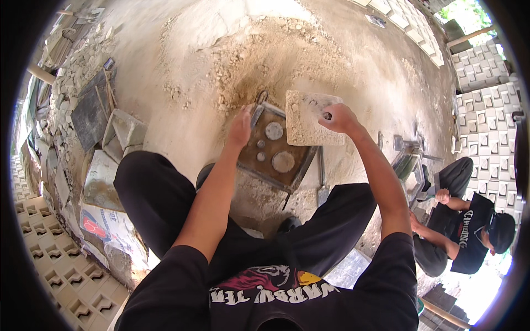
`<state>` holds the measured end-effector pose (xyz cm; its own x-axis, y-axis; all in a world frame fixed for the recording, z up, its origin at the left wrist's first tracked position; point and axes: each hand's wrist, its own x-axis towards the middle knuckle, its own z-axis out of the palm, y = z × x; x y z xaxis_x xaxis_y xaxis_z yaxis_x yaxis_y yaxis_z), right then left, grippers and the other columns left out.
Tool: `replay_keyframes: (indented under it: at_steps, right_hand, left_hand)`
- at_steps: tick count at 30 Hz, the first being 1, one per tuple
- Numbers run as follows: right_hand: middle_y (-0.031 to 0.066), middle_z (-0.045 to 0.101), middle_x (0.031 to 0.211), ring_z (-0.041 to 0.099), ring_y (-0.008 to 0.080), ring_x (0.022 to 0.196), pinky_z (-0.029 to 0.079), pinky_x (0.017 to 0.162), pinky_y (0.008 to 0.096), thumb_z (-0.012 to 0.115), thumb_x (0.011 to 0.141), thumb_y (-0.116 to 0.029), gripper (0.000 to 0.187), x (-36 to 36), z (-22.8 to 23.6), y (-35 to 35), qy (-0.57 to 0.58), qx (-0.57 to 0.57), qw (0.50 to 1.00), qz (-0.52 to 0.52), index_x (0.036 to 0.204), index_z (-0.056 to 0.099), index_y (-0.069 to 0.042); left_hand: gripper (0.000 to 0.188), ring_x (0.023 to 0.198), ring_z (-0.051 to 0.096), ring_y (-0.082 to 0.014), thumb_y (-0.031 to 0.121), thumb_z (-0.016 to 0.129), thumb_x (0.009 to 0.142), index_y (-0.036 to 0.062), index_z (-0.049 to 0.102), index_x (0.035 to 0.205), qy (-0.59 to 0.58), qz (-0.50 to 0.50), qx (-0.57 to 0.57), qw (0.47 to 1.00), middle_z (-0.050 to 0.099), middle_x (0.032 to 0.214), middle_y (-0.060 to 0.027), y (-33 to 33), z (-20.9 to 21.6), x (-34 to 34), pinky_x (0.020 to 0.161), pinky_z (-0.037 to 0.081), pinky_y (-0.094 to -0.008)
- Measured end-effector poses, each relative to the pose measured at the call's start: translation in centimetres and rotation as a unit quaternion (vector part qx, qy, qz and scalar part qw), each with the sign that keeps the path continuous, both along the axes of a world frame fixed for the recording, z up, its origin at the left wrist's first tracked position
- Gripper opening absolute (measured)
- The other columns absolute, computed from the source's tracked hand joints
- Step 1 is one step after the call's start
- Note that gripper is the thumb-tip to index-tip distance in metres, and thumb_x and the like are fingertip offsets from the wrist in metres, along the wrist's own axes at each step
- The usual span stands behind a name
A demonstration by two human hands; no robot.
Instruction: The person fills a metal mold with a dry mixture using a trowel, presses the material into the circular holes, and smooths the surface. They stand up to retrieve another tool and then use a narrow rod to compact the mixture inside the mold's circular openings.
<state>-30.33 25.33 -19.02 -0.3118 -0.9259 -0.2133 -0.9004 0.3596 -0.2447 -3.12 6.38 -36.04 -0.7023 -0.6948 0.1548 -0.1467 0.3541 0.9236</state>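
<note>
On the ground between my legs lies a square metal mould (270,182), turned at an angle. Its brown floor carries two large and two small pale round discs, and a loop handle (261,97) sticks out at its far corner. My left hand (239,127) is closed at the mould's left side, its fingertips by that corner. Over the mould's right far corner, my right hand (338,118) grips a square plate (303,124) covered in pale powder and crumbs. The fingers curl around a dark spot on the plate; what they wrap there is partly hidden.
A heap of pale powder and lumps (265,49) spreads beyond the mould. A flat tool (322,193) lies at its right. Broken slabs (91,118) and rubble line the left. At right another person (469,234) sits working near stacked patterned blocks (486,127).
</note>
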Motion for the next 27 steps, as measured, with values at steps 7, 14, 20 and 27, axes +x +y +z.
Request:
replay_keyframes:
  at_steps: [7,14,20,27]
  right_hand:
    - [0.0151,0.064,0.07,0.061,0.0362,0.068,0.049,0.063,0.0465,0.065,0.071,-0.041,0.029,5.3,-1.4,1.7,0.058,0.02,0.991,0.118,0.069,0.065,-0.011]
    - [0.0104,0.066,0.069,0.066,0.0328,0.068,0.052,0.062,0.0462,0.07,0.068,-0.04,0.026,8.7,0.0,-0.1,0.161,0.011,0.937,0.311,0.071,0.069,-0.014]
    - [0.0089,0.069,0.074,0.069,0.0313,0.074,0.056,0.063,0.0419,0.066,0.076,-0.027,0.016,15.1,2.3,-3.5,0.253,0.155,0.89,0.345,0.078,0.074,-0.013]
    - [0.003,0.072,0.082,0.069,0.0237,0.078,0.048,0.064,0.0394,0.062,0.082,-0.018,0.015,22.8,1.4,-2.8,0.306,0.123,0.901,0.284,0.084,0.076,-0.014]
  left_hand:
    - [0.069,0.135,0.042,-0.0339,0.048,0.019,0.104,-0.0057,0.05,0.135,-0.041,0.076,0.184,0.979,0.051,0.139,-0.0236,3.2,4.2,3.7,0.113,0.029,-0.0373]
    - [0.083,0.136,0.042,-0.0284,0.06,0.012,0.1,-0.0064,0.044,0.139,0.07,0.021,0.305,0.95,0.048,0.141,-0.0234,5.6,3.2,3.7,0.116,0.024,-0.0353]
    - [0.086,0.132,0.046,-0.0285,0.062,0.014,0.1,-0.0081,0.045,0.137,-0.034,-0.017,0.317,0.948,0.051,0.137,-0.0244,6.0,2.1,6.4,0.113,0.027,-0.0354]
    - [0.086,0.133,0.044,-0.0341,0.066,0.014,0.097,-0.0004,0.051,0.136,-0.169,-0.008,0.208,0.963,0.052,0.137,-0.0245,6.3,2.9,7.5,0.112,0.029,-0.0405]
